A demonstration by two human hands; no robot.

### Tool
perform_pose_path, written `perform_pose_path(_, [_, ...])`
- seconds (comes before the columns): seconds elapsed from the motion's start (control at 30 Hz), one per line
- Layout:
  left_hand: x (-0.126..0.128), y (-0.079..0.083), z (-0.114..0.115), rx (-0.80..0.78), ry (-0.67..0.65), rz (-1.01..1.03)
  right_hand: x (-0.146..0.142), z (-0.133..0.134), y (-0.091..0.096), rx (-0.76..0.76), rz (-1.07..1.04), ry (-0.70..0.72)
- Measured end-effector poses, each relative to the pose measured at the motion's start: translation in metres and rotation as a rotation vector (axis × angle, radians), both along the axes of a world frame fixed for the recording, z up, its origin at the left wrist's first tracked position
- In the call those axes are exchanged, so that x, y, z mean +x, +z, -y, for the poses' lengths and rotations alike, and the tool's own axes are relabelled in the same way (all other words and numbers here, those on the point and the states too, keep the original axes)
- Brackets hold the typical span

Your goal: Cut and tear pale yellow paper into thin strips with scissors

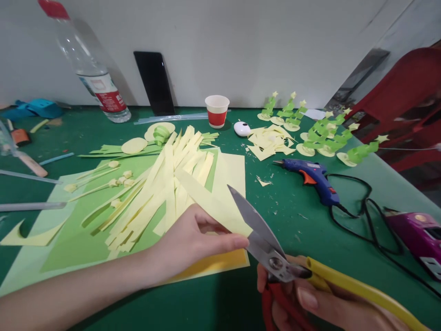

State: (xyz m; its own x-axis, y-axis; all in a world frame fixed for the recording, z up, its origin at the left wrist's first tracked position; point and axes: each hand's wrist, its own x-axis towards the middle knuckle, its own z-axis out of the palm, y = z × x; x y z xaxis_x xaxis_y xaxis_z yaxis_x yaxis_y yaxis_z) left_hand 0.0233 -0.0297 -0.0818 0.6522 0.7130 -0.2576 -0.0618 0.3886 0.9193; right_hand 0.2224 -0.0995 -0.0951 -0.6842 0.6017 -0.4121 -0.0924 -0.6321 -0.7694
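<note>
My left hand (203,232) pinches a pale yellow paper strip (213,200) between thumb and fingers. In my right hand (324,294) is a pair of scissors (265,239) with one yellow and one red handle, spread apart. One long blade rises beside the strip's near end, close to my left thumb; the other blade is mostly hidden behind the strip and thumb. Beyond my left hand, a heap of pale yellow paper strips (155,197) lies across green paper sheets (69,248). Several strips with small knotted ends (113,183) rest at the heap's left.
A blue glue gun (310,172) with a black cord lies right, near a purple tool (416,234). Behind stand a bottle (96,78), a phone (155,82) and a paper cup (217,112). Paper scraps (270,140) and several star-topped green paper spirals (325,133) sit at back right.
</note>
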Motion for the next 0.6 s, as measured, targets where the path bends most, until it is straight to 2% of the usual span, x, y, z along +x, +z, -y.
perform_pose_path(0.13, [-0.0012,-0.0005,-0.0012,-0.030,-0.018,-0.041,0.0001,-0.0008,0.0104,-0.018,0.137,0.021])
perform_pose_path(0.33, [-0.0002,0.0007,-0.0006,0.015,-0.002,-0.021,-0.0012,0.0022,0.0027,0.039,0.147,-0.010])
perform_pose_path(0.53, [0.0036,-0.0014,-0.0008,-0.012,0.267,0.062,0.0000,0.0035,0.0053,0.072,0.123,-0.009])
perform_pose_path(0.6, [0.0038,-0.0018,-0.0001,-0.046,0.282,0.094,-0.0016,0.0028,0.0049,0.065,0.148,-0.011])
